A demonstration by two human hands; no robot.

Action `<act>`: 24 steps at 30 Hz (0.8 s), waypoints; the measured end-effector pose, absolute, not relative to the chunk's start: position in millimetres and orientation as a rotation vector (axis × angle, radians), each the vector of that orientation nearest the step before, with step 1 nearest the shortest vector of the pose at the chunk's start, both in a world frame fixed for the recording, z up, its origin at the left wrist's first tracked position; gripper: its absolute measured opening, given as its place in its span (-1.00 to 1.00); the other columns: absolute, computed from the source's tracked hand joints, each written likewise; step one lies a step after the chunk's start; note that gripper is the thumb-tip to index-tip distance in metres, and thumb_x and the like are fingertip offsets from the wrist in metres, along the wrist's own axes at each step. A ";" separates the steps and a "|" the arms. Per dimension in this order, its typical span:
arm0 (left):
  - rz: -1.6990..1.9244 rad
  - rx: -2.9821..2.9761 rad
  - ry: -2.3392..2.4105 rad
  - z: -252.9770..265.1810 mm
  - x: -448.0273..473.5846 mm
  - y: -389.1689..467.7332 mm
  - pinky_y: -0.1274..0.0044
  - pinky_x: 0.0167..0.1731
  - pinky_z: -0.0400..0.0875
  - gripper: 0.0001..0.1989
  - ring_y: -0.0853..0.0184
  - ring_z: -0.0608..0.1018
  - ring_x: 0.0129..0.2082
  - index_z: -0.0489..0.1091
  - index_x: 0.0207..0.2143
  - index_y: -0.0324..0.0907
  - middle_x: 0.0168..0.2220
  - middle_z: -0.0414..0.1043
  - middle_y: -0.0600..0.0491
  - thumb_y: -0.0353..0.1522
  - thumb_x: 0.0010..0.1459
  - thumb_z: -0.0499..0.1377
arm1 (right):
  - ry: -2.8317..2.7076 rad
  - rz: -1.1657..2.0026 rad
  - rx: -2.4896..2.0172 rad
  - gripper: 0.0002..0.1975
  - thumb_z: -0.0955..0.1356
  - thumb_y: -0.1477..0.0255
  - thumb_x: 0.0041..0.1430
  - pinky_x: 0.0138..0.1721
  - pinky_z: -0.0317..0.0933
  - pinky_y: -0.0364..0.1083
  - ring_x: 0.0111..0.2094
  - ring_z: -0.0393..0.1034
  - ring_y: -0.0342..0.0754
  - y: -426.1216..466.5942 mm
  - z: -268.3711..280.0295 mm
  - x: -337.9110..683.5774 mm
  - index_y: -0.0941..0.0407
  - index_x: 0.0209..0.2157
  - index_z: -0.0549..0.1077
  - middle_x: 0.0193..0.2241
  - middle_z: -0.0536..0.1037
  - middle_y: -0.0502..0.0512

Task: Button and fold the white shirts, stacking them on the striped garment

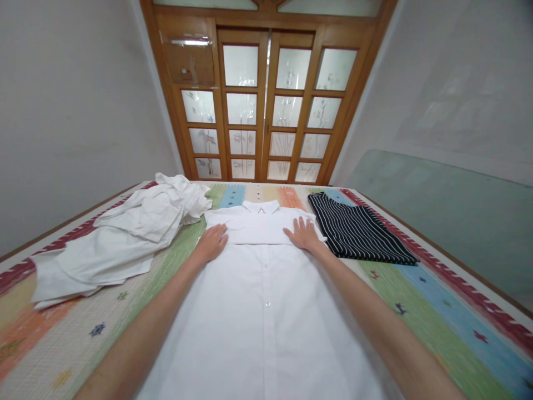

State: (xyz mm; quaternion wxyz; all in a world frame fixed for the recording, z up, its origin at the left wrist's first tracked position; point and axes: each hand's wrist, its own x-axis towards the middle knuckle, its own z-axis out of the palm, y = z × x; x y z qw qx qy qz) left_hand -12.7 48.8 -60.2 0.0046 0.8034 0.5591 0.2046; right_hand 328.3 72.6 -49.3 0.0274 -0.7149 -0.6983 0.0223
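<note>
A white button-up shirt (266, 333) lies front side up, its collar (261, 207) at the far end and its button line running toward me. Just below the collar a flat white layer of cloth (258, 229) crosses the chest and ends in a straight edge. On the left end of this layer rests my left hand (212, 242), palm down and open. My right hand (304, 234) lies flat on the right end with its fingers spread. Neither hand grips the cloth. Both forearms reach over the shirt's sides.
A rumpled pile of white cloth (137, 228) lies to the left. To the right is a folded black-and-white striped cloth (358, 230). Underneath spreads a colourful striped cover (437, 311). Wooden doors with glass panes (266, 105) stand beyond, between pale walls.
</note>
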 end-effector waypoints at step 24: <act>0.397 2.655 1.548 -59.5 -59.0 -99.1 0.20 0.30 -0.04 -0.41 0.13 0.08 0.35 0.08 0.33 -0.05 0.33 0.07 0.01 -0.10 0.29 -0.07 | -2.575 0.241 -1.403 -0.30 0.25 0.02 0.23 0.34 -0.32 0.20 0.38 -0.29 0.11 -130.2 -45.8 395.2 -0.10 0.33 0.04 0.37 -0.05 -0.01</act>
